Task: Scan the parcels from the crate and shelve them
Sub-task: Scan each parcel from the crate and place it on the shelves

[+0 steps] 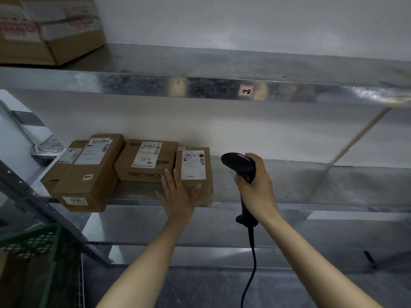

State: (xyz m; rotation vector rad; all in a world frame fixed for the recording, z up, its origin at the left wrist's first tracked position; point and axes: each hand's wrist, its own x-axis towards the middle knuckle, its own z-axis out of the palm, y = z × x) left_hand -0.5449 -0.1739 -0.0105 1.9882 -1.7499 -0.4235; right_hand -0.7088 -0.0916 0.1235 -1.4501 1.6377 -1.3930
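Parcel [194, 167] on shelf [293, 183], left hand [178, 198] flat against its front, right hand [259, 187] gripping scanner [238, 163]

We read SIBIONICS on the middle box [133, 172], 0967 on the left box [89, 174], 1-2 on the shelf tag [246, 90]

4 small cardboard parcels [146, 172], 1 large carton [51, 45], 1 black scanner [239, 164], 1 green crate [29, 241], 2 hands [178, 197]
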